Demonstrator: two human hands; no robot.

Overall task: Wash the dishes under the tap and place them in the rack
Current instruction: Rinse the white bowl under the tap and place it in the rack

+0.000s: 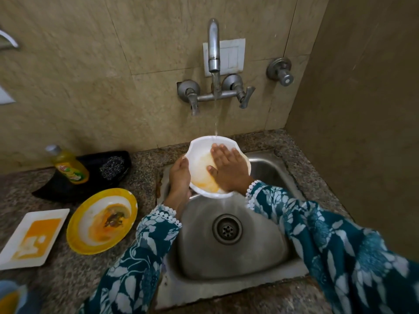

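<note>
Gripping the white plate (pixel 205 175) by its left rim, the left hand (pixel 179 175) tilts it over the sink (pixel 267 234) beneath the tap (pixel 214 53), while the right hand (pixel 226 168) presses flat and open on its stained face.

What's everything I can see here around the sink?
white bowl: 1, white with orange residue, held under the water stream
tap: 1, grey metal, on wall, running
sink: 1, steel, set in counter
yellow plate: 1, dirty, counter left of sink
rectangular plate: 1, white with orange residue, far left
soap bottle: 1, yellow, on black tray
black tray: 1, behind plates
scrubber: 1, dark steel, on tray
left hand: grips bowl rim
right hand: flat inside bowl
</note>
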